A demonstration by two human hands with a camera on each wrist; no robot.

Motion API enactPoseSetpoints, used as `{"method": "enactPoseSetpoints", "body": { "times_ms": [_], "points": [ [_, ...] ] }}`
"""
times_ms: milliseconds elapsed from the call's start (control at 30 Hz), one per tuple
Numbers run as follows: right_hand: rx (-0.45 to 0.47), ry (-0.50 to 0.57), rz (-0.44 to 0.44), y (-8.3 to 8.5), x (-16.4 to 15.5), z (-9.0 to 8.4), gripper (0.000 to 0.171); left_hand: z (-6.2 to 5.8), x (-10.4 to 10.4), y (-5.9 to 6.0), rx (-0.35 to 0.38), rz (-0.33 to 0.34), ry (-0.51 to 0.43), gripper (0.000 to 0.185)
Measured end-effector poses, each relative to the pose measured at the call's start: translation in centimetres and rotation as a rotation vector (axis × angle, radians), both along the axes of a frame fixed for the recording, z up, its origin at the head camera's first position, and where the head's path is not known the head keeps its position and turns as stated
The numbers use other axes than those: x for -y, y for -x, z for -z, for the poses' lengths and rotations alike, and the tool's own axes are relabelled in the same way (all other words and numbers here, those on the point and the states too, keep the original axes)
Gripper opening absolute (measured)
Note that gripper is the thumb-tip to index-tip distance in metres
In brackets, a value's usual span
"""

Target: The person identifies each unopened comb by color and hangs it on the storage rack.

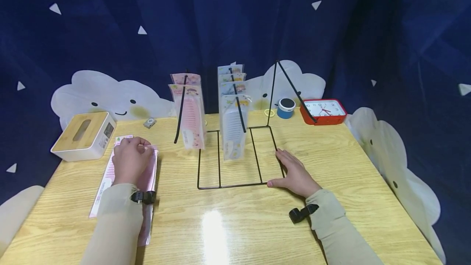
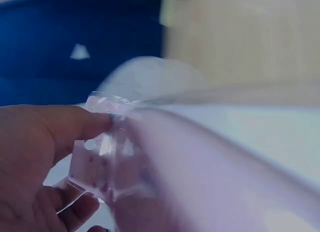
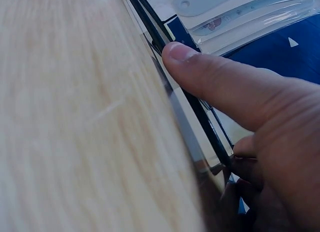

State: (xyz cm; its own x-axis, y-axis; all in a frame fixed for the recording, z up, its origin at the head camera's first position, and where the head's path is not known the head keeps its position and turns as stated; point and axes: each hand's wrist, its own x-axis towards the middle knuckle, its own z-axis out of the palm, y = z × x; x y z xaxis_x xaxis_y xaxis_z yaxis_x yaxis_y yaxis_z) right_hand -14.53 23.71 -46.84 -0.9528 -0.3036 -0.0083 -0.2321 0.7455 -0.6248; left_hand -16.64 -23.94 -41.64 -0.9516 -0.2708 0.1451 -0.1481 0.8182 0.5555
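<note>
- The surface is a light wooden table (image 1: 235,224) with plain grain and a bright glare patch near its front edge.
- Behind it hangs a dark blue curtain (image 1: 235,19) dotted with small white triangles, and white cloud cut-outs with smiling faces (image 1: 106,97) stand along the table's back and sides.
- A black wire display rack (image 1: 235,158) stands mid-table, its flat rectangular base frame on the wood and slanted rods rising behind.
- Packaged combs in clear bags (image 1: 232,126) hang from the rods in two rows, a pink one at the left row's front.
- The left hand (image 1: 129,159) rests at the table's left on a pile of pink comb packets (image 1: 147,177); in the left wrist view, thumb and fingers pinch the clear top flap of one packet (image 2: 107,157).
- The right hand (image 1: 294,175) lies flat on the wood at the base frame's front right corner, fingers straight and close together, thumb spread along the front wire; the right wrist view shows the thumb (image 3: 215,82) against the black wire.
- A white tissue box with a wooden lid (image 1: 84,136) sits at far left, with a small grey object (image 1: 149,123) behind it.
- At the back right stand a red-rimmed clock (image 1: 324,111), a small blue and white cylinder (image 1: 285,108) and a yellow ring (image 1: 269,113).
</note>
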Motion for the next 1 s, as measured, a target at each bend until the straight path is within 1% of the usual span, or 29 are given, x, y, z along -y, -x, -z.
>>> {"method": "enactPoseSetpoints", "body": {
  "times_ms": [67,167,233,300,367,467,633,733,800,900,967,1000],
  "points": [
    [0.007,-0.003,0.005,0.0,0.0,0.0,0.114,-1.5,-0.6,-0.8,-0.056,0.007,-0.057,0.024],
    [0.013,-0.005,0.008,0.1,0.0,0.1,0.114,-3.7,-1.8,-2.0,-0.094,0.01,-0.165,0.028],
    [0.017,-0.003,0.011,0.1,0.0,0.1,0.115,-5.0,-2.6,-2.9,-0.115,0.003,-0.243,0.03],
    [0.016,-0.003,0.007,0.1,-0.1,0.1,0.115,-6.1,-3.4,-3.7,-0.147,-0.004,-0.34,0.031],
    [0.014,-0.003,0.005,0.1,-0.1,0.1,0.114,-6.9,-4.2,-4.7,-0.187,0.013,-0.431,0.031],
    [0.017,-0.005,0.006,0.1,-0.1,0.1,0.114,-7.8,-5.1,-6.1,-0.264,0.097,-0.557,0.028],
    [0.018,-0.001,0.004,0.1,0.0,0.2,0.114,-9.0,-6.2,-8.3,-0.362,0.292,-0.815,0.023],
    [0.016,0.0,0.0,0.1,0.0,0.1,0.116,-9.7,-7.1,-9.2,-0.429,0.402,-0.927,0.019],
    [0.013,-0.001,-0.001,0.1,-0.1,0.1,0.116,-10.1,-7.7,-9.5,-0.468,0.473,-0.952,0.018],
    [0.013,-0.004,0.001,0.1,-0.1,0.1,0.116,-10.6,-8.4,-9.7,-0.498,0.555,-0.948,0.019],
    [0.011,-0.007,0.001,0.1,0.0,0.2,0.116,-10.8,-8.7,-9.6,-0.504,0.573,-0.95,0.019],
    [0.01,-0.008,0.0,0.1,0.0,0.2,0.116,-10.9,-8.9,-9.6,-0.507,0.568,-0.946,0.019]
  ]
}}
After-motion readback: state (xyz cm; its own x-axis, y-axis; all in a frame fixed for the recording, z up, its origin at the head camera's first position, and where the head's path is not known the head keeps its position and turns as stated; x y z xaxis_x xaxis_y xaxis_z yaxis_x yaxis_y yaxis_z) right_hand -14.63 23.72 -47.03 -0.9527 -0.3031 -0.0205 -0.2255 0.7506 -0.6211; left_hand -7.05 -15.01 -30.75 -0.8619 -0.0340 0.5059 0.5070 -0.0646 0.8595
